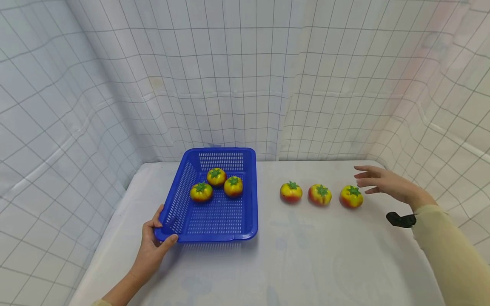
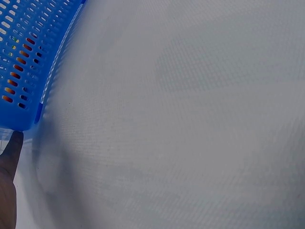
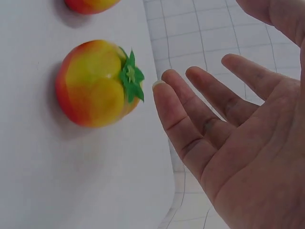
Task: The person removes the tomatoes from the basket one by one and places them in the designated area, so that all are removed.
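Observation:
In the head view my left hand (image 1: 150,246) grips the near left corner of a blue plastic basket (image 1: 254,204), thumb on the front rim and fingers along the left side. The left wrist view catches only a finger of it against the basket (image 2: 28,71). Three yellow-and-red tomatoes with green leafy tops, one of them this tomato (image 1: 201,192), sit inside the basket. My right hand (image 1: 390,185) hovers by the rightmost loose tomato (image 1: 351,197), fingers extended. In the right wrist view a gap separates the fingertips from that tomato (image 3: 93,85).
To the left of the rightmost tomato, two more tomatoes, a middle one (image 1: 320,195) and a left one (image 1: 291,192), stand in a row on the white table (image 1: 306,255). Grid-patterned white curtains (image 1: 245,85) enclose the back and both sides.

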The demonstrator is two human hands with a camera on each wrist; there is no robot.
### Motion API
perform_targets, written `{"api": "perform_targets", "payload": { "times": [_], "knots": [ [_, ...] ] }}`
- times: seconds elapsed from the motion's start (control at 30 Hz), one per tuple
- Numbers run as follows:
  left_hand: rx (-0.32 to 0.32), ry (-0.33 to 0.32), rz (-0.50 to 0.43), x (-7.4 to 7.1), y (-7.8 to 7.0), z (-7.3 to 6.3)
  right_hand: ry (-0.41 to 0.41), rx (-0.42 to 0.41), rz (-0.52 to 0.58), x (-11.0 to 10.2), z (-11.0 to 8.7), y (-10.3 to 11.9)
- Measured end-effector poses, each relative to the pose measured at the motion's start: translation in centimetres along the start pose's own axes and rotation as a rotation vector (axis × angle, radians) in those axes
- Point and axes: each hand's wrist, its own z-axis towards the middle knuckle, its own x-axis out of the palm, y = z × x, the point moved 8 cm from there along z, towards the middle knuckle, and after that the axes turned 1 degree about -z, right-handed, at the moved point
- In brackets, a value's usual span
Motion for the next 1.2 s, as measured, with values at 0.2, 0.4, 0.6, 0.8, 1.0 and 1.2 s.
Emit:
{"api": "perform_targets", "payload": {
  "times": [0.2,0.4,0.6,0.8,1.0,1.2],
  "knots": [
    [0.006,-0.003,-0.012,-0.1,0.0,0.1,-0.032,-0.056,-0.035,1.0,1.0,2.2],
    [0.000,-0.004,-0.017,-0.1,0.1,0.0,-0.039,-0.104,-0.042,2.2,2.2,4.4],
    [-0.006,-0.003,-0.025,-0.1,0.1,0.1,-0.016,-0.141,0.000,3.7,3.1,6.7],
    [-0.001,-0.001,-0.040,-0.1,0.2,0.1,0.014,-0.168,0.005,5.3,3.9,8.8],
    [0.008,-0.004,-0.034,-0.2,0.1,0.1,0.042,-0.185,0.008,7.0,4.8,10.8],
    [0.012,-0.009,-0.029,-0.2,0.1,0.1,0.082,-0.209,0.005,8.8,5.8,13.0]
  ]
}}
